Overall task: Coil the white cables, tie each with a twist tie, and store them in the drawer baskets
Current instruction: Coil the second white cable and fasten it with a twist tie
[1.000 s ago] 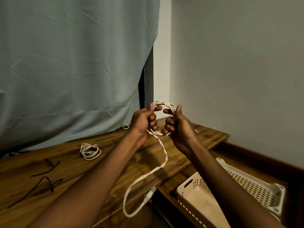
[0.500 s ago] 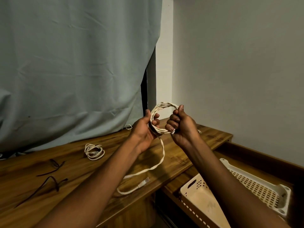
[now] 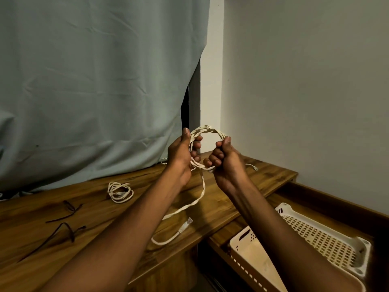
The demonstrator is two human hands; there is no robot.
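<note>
two white cables, two dark twist ties, two baskets, two hands

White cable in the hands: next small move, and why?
Probably one more wrap: the left hand and right hand both grip the coil, but a loose tail hangs from it down to the desk, its plug lying near the front edge. The twist ties lie untouched, so tying likely waits until that tail is wound in.

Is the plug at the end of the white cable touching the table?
Touching. In the head view the plug lies flat on the table, near its front edge.
</note>
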